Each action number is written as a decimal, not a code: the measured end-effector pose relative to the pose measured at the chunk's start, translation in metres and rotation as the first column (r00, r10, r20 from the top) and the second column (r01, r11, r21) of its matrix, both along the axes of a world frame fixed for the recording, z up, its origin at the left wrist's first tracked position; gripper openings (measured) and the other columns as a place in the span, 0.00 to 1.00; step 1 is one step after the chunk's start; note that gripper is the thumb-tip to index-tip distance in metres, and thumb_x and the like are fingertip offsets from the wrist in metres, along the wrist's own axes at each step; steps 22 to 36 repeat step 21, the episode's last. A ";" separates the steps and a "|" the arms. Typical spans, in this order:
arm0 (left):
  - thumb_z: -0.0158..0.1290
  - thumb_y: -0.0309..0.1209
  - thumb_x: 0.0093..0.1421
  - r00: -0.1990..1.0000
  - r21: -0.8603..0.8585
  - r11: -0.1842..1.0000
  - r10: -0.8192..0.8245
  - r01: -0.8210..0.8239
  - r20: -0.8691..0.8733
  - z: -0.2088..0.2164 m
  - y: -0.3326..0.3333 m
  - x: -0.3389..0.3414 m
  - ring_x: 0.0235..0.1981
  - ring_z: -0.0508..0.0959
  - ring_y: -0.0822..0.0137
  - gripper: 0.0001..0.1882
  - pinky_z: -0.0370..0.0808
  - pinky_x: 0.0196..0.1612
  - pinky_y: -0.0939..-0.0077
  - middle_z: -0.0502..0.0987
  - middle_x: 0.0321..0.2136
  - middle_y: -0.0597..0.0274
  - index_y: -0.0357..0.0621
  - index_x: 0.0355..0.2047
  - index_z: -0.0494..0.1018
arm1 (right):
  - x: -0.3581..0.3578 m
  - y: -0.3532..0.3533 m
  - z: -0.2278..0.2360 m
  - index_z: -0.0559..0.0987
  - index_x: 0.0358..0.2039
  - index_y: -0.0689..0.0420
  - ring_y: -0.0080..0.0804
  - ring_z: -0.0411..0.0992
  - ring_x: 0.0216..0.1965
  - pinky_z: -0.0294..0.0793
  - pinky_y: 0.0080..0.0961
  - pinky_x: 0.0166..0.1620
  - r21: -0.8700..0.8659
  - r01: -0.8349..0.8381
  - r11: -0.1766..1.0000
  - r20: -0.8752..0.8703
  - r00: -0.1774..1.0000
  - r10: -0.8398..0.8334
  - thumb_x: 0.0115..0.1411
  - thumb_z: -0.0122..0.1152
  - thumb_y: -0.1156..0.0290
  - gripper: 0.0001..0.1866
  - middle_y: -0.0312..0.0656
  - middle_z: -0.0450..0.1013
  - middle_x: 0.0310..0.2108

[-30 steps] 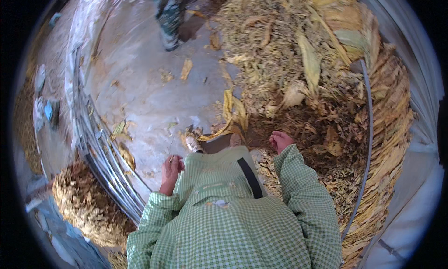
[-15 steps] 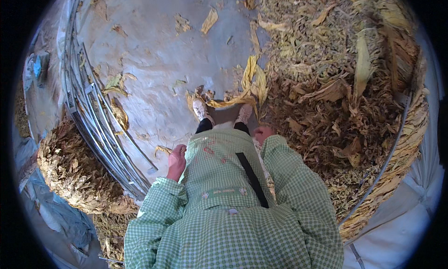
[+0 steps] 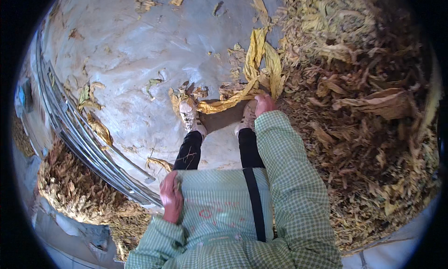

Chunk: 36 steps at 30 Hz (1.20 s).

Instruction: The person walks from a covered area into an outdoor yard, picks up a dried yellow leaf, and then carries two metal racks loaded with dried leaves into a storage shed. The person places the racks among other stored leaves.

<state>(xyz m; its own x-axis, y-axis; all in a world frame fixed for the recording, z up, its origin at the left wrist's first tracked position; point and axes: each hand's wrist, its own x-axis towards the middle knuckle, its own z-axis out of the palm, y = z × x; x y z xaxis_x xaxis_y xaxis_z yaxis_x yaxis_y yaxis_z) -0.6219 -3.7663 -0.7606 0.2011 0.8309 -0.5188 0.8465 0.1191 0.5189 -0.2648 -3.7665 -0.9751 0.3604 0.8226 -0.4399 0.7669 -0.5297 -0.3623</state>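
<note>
My right hand (image 3: 264, 104) reaches down beside my right shoe (image 3: 248, 114), with its fingers curled at the end of a long yellow dried leaf (image 3: 226, 104). The fingertips are hidden, so what they grip cannot be made out. That leaf stretches across the ground between the toes of my two shoes. More upright yellow leaves (image 3: 255, 54) lie just beyond the hand. My left hand (image 3: 171, 196) is closed, its fingers curled in against the left edge of the pale checked apron (image 3: 219, 199). Nothing shows in it.
A large heap of brown and yellow dried leaves (image 3: 359, 124) fills the right side. At the left, a bundle of long metal strips (image 3: 88, 143) curves past a stacked leaf pile (image 3: 77, 185). Grey sheeting (image 3: 140, 45) with scattered leaf scraps covers the ground.
I have bent forward, and the shoes and black trouser legs show more fully. My right hand has moved forward and down to the yellow leaf. The left stays by the apron's edge.
</note>
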 end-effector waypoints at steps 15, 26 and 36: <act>0.39 0.25 0.58 0.987 -0.069 0.997 -0.042 0.031 -0.158 -0.005 0.015 0.036 0.32 0.72 0.57 0.10 0.67 0.38 0.69 0.73 0.30 0.53 0.37 0.37 0.69 | -0.025 -0.022 -0.052 0.70 0.31 0.55 0.38 0.67 0.33 0.67 0.31 0.36 0.377 -0.277 0.884 -0.079 0.941 0.329 0.45 0.50 0.76 0.09 0.42 0.67 0.30; 0.36 0.27 0.61 0.964 -0.095 0.984 -0.170 0.154 -0.204 -0.005 0.022 0.047 0.33 0.73 0.61 0.11 0.69 0.38 0.74 0.73 0.31 0.55 0.37 0.35 0.69 | 0.016 -0.058 -0.052 0.70 0.40 0.55 0.40 0.69 0.38 0.68 0.34 0.39 0.015 0.703 0.711 -0.310 0.679 -0.665 0.50 0.53 0.68 0.15 0.50 0.68 0.37; 0.36 0.27 0.61 0.964 -0.095 0.984 -0.170 0.154 -0.204 -0.005 0.022 0.047 0.33 0.73 0.61 0.11 0.69 0.38 0.74 0.73 0.31 0.55 0.37 0.35 0.69 | 0.016 -0.058 -0.052 0.70 0.40 0.55 0.40 0.69 0.38 0.68 0.34 0.39 0.015 0.703 0.711 -0.310 0.679 -0.665 0.50 0.53 0.68 0.15 0.50 0.68 0.37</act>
